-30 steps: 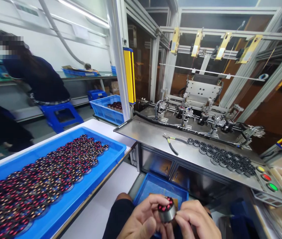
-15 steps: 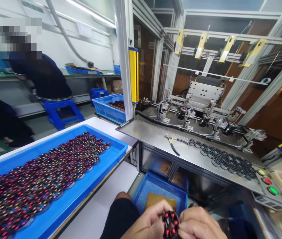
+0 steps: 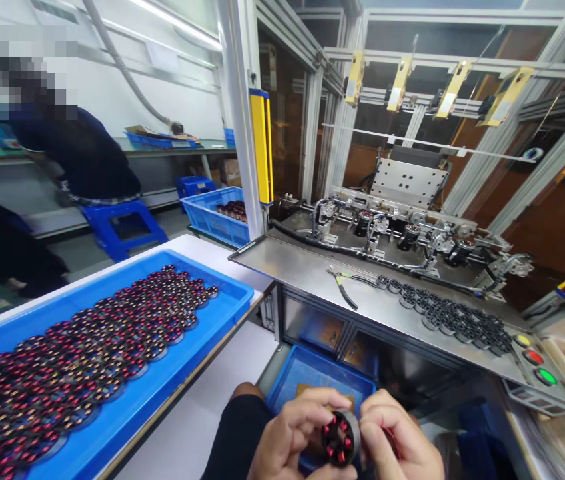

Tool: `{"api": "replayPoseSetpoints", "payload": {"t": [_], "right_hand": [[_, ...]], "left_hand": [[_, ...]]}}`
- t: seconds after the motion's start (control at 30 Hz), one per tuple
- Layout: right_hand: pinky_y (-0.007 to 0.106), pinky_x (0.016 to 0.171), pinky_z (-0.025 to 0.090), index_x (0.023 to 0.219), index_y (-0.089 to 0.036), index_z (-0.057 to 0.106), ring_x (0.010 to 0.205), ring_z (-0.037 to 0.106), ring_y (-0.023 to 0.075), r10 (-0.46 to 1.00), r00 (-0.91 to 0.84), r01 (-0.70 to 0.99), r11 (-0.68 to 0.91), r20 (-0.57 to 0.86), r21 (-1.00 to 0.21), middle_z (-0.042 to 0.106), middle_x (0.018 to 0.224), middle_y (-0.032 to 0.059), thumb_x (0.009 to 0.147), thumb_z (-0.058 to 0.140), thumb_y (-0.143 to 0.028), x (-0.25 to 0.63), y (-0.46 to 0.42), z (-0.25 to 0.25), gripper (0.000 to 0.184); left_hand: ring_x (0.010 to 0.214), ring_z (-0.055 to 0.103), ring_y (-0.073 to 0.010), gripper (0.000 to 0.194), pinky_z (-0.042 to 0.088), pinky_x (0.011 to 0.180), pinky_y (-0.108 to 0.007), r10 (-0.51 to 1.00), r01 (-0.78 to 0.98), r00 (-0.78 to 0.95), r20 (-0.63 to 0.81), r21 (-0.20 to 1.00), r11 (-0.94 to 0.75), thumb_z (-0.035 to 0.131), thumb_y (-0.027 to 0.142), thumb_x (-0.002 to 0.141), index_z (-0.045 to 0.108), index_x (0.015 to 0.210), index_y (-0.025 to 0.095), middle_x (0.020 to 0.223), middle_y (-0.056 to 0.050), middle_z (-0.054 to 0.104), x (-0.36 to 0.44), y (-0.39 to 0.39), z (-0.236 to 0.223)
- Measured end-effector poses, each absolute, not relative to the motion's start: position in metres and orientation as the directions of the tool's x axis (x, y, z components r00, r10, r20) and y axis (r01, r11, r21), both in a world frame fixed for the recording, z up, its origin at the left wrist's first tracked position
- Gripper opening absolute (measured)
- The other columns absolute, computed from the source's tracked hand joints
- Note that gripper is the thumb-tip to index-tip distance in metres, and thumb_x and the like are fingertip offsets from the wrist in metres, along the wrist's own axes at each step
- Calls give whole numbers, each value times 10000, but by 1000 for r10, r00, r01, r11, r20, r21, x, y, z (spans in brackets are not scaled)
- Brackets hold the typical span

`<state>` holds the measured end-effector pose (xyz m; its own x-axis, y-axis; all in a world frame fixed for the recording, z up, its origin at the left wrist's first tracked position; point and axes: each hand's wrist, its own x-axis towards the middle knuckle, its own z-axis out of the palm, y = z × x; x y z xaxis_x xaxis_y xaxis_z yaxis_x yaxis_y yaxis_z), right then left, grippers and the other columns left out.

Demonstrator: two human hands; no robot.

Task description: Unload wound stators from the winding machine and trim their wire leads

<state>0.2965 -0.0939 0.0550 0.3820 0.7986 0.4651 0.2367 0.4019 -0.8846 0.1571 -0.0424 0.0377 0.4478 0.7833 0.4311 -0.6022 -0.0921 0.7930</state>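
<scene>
Low in the head view, my left hand grips a motor stator, a dark ring with red wire coils around its inside. The ring's open face is turned to the left, and its grey outer wall shows on the right. My right hand is closed in a pinch close beside the ring's right edge. Something red, like wire, shows between its fingers, but I cannot make out what they hold. A large blue tray at the left carries many similar stators with red and copper-coloured coils.
Pliers and rows of dark grey rings lie on the metal ledge of a machine with several clamped stations. A button box stands at right. Below is a blue bin. A seated person works at far left.
The stator has turned, showing more of its grey outer wall. My hands have shifted slightly up, and something red now shows in my right hand. The camera view has moved a little.
</scene>
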Motion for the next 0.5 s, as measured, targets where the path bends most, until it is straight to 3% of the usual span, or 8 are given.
{"api": "replayPoseSetpoints", "payload": {"t": [0.1, 0.2, 0.33, 0.5], "right_hand": [[240, 569, 444, 635, -185, 559, 566, 486, 113, 937, 312, -68, 189, 159, -980, 510, 617, -10, 890, 623, -481, 299, -94, 52, 396], [249, 574, 445, 627, -181, 536, 567, 444, 105, 973, 225, -262, 1, -60, -965, 485, 632, -18, 791, 690, -595, 298, -92, 50, 471], [227, 572, 426, 625, -168, 533, 574, 437, 91, 963, 216, -402, -61, -160, -913, 487, 625, -26, 732, 759, -578, 293, -90, 47, 479], [190, 405, 293, 661, -182, 513, 447, 393, 56, 975, 136, -414, -104, -175, -904, 520, 667, -26, 780, 700, -597, 292, -93, 39, 470]], "left_hand": [[1005, 700, -263, 697, 580, 836, -336, 784, -495, 353, 510, 813, -306, 830, -24, 636, 659, 1215, 323, 1164, -91, 722, 151, -41, 45], [976, 705, -301, 572, 562, 905, -399, 810, -398, 335, 482, 851, -342, 866, 5, 579, 751, 1092, 231, 1063, -121, 762, 148, -41, 53], [981, 702, -307, 428, 536, 955, -423, 867, -385, 307, 393, 884, -264, 863, 81, 622, 778, 1024, 203, 1057, -129, 767, 148, -44, 58], [976, 713, -277, 535, 545, 924, -360, 819, -334, 355, 452, 879, -341, 866, 50, 614, 758, 1100, 243, 1078, -104, 768, 144, -39, 59]]}}
